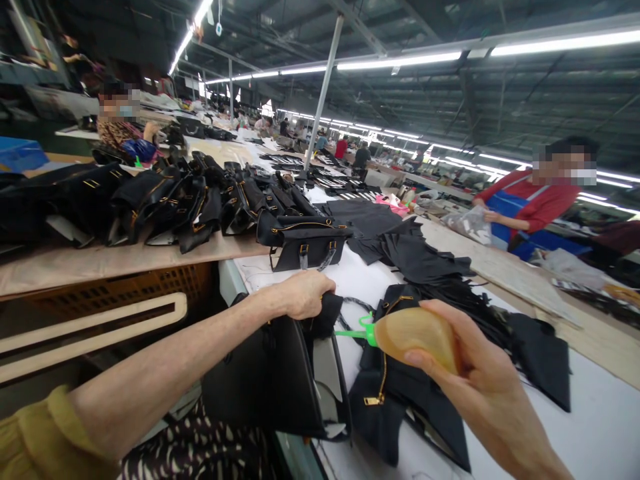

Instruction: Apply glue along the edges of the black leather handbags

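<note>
My left hand (307,293) is closed on the top edge of a black handbag (265,380), which hangs at the near edge of the table with its pale lining showing at the open side. In my right hand (465,353) is an amber glue bottle (415,337), tipped sideways. Its green nozzle (353,333) points left at a black flap beside my left fingers; whether the tip touches it I cannot tell. Below the bottle lies another black bag piece (385,400) with a gold zipper and pull. A black bag (310,240) with gold zip and handles stands just beyond my left hand.
Several black bags (150,193) crowd the table at left. Black cut pieces (425,253) are heaped ahead on the white tabletop (595,427). An orange crate (130,287) and a pale slotted board (100,327) sit below left. A person in red (545,200) works at right, another (120,127) at left.
</note>
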{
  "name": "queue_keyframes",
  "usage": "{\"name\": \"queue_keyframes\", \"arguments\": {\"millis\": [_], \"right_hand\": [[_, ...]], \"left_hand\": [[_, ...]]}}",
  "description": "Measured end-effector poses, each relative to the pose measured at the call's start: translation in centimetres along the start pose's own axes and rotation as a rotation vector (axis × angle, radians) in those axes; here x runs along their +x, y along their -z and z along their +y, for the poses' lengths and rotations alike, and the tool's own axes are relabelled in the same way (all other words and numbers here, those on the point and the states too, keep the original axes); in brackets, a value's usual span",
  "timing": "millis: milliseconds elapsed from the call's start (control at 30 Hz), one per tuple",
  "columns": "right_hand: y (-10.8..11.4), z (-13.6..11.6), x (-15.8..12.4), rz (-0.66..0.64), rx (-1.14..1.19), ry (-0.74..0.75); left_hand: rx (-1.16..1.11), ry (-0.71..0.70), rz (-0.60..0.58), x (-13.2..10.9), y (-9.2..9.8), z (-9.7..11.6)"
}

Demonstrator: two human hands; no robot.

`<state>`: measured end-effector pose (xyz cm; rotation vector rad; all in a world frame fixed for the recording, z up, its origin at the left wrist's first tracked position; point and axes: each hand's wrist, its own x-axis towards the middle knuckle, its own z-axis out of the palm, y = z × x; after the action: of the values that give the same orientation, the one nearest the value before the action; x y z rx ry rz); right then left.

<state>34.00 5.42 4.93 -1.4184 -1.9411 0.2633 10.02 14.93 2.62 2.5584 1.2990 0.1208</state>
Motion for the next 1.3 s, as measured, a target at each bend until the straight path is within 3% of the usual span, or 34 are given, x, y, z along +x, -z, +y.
{"name": "queue_keyframes", "arguments": {"millis": [233, 700, 1033, 1300], "right_hand": [[0.7, 0.0, -0.2, -0.018, -0.061, 0.097], [0.6, 0.2, 0.0, -0.038, -0.023, 0.059], [1.2, -0.1, -1.4, -0.077, -0.075, 0.130], [0.7, 0.0, -0.2, -0.115, -0.071, 0.151]], "left_hand": [[0.025, -0.017, -0.003, 0.2, -0.1, 0.2], [0.030, -0.009, -0.012, 0.3, -0.5, 0.1], [0.029, -0.033, -0.006, 0.4, -0.5, 0.0], [0.030, -0.020, -0.011, 0.1, -0.3, 0.4]]}}
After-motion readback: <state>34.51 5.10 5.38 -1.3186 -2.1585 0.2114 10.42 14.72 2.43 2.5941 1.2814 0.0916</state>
